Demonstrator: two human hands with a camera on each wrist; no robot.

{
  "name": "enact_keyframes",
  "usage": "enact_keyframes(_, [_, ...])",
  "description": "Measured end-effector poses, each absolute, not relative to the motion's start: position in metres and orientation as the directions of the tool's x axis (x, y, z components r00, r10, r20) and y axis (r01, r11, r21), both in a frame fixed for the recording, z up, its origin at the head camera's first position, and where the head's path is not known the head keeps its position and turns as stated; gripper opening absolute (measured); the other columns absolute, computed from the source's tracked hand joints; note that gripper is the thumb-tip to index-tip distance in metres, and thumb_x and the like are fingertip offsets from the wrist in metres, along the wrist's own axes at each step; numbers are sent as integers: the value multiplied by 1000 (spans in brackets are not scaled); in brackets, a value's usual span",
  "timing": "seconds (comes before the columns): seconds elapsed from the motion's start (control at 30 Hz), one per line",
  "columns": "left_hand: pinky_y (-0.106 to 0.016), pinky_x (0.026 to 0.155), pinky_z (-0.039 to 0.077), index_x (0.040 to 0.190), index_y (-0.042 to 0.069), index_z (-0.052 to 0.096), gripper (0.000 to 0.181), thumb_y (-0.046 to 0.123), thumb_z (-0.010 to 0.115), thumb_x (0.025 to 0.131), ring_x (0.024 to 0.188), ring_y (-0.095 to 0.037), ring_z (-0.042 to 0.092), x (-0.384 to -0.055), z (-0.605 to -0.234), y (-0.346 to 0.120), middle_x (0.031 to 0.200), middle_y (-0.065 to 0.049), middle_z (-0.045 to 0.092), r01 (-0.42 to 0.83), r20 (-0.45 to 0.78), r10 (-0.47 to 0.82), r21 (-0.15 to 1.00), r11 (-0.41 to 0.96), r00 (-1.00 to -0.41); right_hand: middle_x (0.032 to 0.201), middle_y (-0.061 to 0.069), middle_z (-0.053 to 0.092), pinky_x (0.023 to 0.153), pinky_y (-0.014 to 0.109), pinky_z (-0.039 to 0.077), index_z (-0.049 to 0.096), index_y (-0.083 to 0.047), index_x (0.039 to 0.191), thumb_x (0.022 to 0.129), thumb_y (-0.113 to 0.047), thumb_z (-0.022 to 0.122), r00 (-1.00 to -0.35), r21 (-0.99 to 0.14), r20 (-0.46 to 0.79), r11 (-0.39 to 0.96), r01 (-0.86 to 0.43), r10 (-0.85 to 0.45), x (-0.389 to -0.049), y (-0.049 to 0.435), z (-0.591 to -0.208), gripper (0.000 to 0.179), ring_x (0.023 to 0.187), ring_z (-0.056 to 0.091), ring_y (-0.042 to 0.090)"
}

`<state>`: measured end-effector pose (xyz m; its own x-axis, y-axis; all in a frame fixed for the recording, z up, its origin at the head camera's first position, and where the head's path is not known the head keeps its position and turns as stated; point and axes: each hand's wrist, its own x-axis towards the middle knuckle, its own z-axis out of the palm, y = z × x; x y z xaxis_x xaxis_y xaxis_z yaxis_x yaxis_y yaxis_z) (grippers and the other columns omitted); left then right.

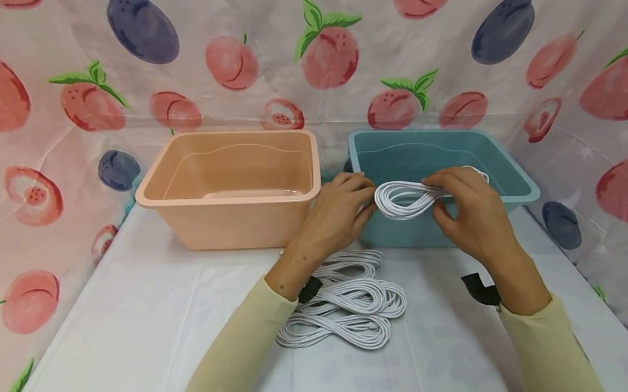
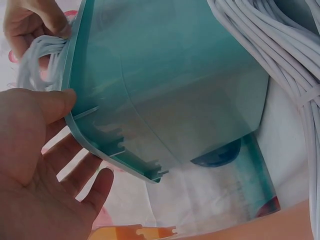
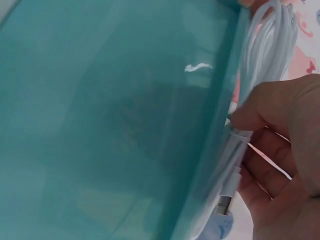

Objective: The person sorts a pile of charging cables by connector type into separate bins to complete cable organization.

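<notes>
A coiled white cable point(image 1: 404, 200) is held over the front rim of the teal bin point(image 1: 514, 170). My right hand point(image 1: 470, 209) pinches the bundle between thumb and fingers. In the right wrist view, a metal-ended plug point(image 3: 224, 204) sticks out below the cable tie. My left hand point(image 1: 339, 209) is at the bin's front left corner, fingertips right by the loop's end. The left wrist view shows its thumb at the rim and its fingers loosely spread. Below the left wrist, several more coiled white cables point(image 1: 354, 296) lie in a pile on the table, partly hidden by the forearm.
A peach-coloured bin point(image 1: 239, 225) stands left of the teal one, with a narrow gap between them. Both rest on a white-covered table point(image 1: 154, 328). A fruit-printed cloth point(image 1: 282, 58) hangs behind and along the sides.
</notes>
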<state>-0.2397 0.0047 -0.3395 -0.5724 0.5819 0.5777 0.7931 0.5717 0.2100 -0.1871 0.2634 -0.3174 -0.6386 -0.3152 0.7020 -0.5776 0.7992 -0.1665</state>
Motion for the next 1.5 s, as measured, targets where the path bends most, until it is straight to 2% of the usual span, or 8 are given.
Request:
enact_keyframes(0.13, [-42, 113, 47, 123, 17, 79, 22, 26, 67, 106, 138, -24, 55, -239, -340, 5, 128, 1, 71, 786, 569, 579, 217, 579, -584, 119, 16, 71, 96, 53, 52, 74, 0, 121, 82, 18, 72, -655, -182, 700, 816, -549, -284, -192, 267, -320, 43, 116, 63, 36])
enact_keyframes(0.33, [-42, 113, 47, 126, 20, 78, 24, 27, 68, 106, 136, -22, 55, -239, -341, 6, 129, 1, 71, 780, 560, 579, 220, 585, -592, 119, 17, 71, 96, 57, 52, 73, 0, 122, 83, 19, 71, -670, -193, 698, 835, -516, -253, -195, 273, -320, 43, 116, 62, 38])
enact_keyframes(0.63, [-40, 116, 44, 126, 19, 78, 24, 27, 68, 106, 138, -23, 54, -239, -340, 5, 130, 0, 71, 784, 570, 578, 214, 582, -584, 112, 17, 71, 94, 56, 51, 75, 1, 113, 84, 16, 72, -666, -177, 710, 858, -482, -227, -194, 277, -317, 32, 109, 63, 38])
enact_keyframes(0.97, [-39, 117, 44, 126, 20, 78, 23, 27, 68, 106, 139, -23, 53, -239, -341, 4, 130, 0, 70, 784, 567, 580, 212, 583, -584, 107, 15, 70, 91, 52, 51, 75, 1, 108, 82, 11, 80, -655, -178, 707, 828, -531, -268, -190, 268, -317, 28, 104, 64, 36])
enact_keyframes(1.23, [-37, 118, 43, 125, 19, 78, 23, 26, 69, 105, 138, -23, 54, -240, -341, 5, 129, 0, 70, 790, 576, 580, 210, 576, -576, 103, 14, 70, 85, 48, 51, 75, 1, 107, 81, 9, 82, -630, -145, 696, 791, -594, -346, -185, 258, -317, 28, 98, 63, 34])
enact_keyframes(1.5, [-38, 118, 43, 125, 19, 78, 23, 26, 70, 105, 137, -23, 55, -240, -340, 5, 129, 0, 71, 787, 574, 579, 209, 580, -579, 103, 16, 69, 85, 52, 53, 74, 2, 107, 80, 5, 83, -596, -80, 681, 765, -639, -426, -182, 245, -321, 29, 94, 64, 37])
